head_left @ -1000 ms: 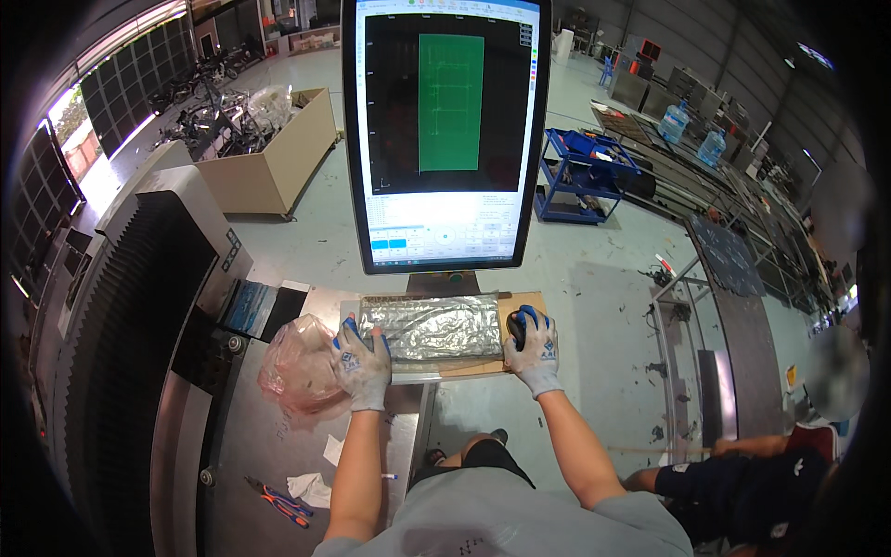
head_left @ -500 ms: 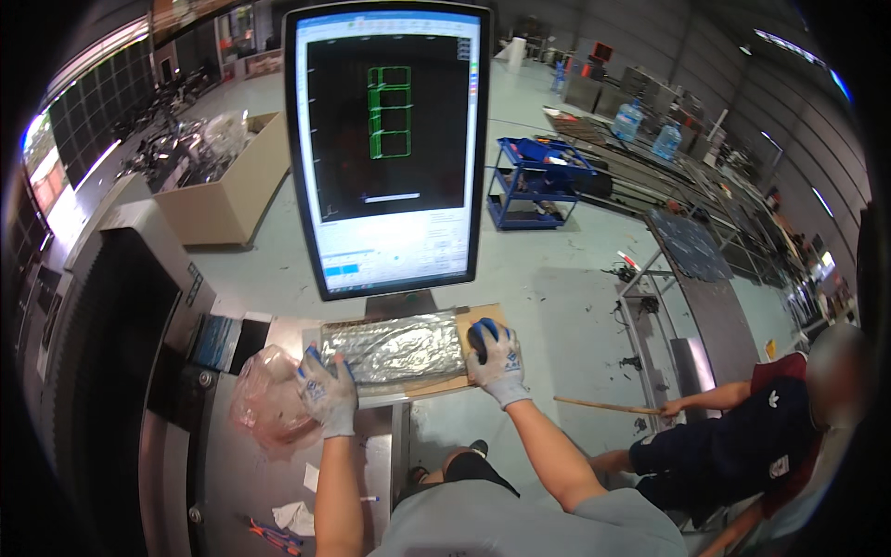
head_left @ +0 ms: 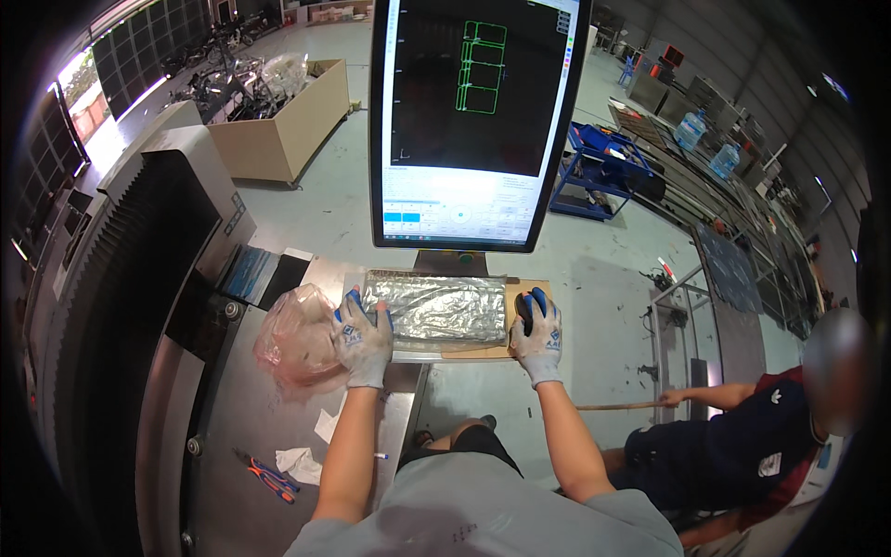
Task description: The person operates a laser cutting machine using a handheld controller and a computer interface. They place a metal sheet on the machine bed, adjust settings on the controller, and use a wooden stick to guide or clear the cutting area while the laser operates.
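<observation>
Head view: the left hand is resting at the left end of the plastic-wrapped keyboard, fingers loosely spread and gripping nothing visible. The right hand is cupping the dark mouse, which is sitting on the cardboard just beyond the keyboard's right end. Whether a button is being pressed, I cannot tell. The monitor is showing green outlines on black.

Risks, in my judgement: the wrinkled wrap may be masking the keys, and thick gloves may be dulling touch, so a wrong key or stray click could follow. The cardboard could be shifting under the mouse, causing pointer drift. The pinkish plastic bag is lying just beside the left hand and could be snagging the glove if that hand moves outward.
</observation>
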A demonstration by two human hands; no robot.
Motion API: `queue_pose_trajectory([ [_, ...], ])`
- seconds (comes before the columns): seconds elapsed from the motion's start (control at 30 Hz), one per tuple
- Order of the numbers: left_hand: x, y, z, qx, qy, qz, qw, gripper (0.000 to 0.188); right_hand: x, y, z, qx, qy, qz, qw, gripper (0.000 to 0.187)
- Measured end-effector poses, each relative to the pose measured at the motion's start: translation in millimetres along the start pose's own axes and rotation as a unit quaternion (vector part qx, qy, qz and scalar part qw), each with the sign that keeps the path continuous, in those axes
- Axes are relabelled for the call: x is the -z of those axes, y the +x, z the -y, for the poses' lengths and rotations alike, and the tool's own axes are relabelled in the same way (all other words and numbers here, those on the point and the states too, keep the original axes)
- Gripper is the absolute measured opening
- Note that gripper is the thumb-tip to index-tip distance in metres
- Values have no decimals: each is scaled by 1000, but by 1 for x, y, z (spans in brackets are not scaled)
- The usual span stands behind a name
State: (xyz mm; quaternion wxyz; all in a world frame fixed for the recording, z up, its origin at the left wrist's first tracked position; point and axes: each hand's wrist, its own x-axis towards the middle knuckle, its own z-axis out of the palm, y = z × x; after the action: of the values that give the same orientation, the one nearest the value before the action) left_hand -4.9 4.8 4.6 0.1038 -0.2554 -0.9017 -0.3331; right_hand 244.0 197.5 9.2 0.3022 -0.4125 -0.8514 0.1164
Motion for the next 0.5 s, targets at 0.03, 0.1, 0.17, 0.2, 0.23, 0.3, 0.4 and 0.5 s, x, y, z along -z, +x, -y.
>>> queue_pose_trajectory([
  [0.03,1,0,0,-3,0,-6,1000,60,-1,0,0,-6,-7,10,1000,51],
  [0.1,1,0,0,-9,-3,-9,1000,60,-2,0,-1,-6,-11,8,1000,50],
  [0.17,1,-1,0,2,2,4,1000,60,-2,0,-2,-5,-17,25,1000,49],
  [0.2,0,-1,0,-3,3,-4,1000,60,-3,1,-3,-6,-20,31,999,49],
  [0.23,0,-1,-1,-6,6,-10,1000,60,-3,1,-4,-7,-21,34,999,49],
  [0.3,-1,0,-2,-13,20,-23,999,60,-3,2,-4,-11,-17,44,999,49],
  [0.4,0,0,-2,-8,-9,-14,1000,60,-4,2,-3,-11,-9,34,999,47],
  [0.5,0,1,-2,-4,-12,-9,1000,60,-2,3,-1,2,-7,18,1000,46],
])
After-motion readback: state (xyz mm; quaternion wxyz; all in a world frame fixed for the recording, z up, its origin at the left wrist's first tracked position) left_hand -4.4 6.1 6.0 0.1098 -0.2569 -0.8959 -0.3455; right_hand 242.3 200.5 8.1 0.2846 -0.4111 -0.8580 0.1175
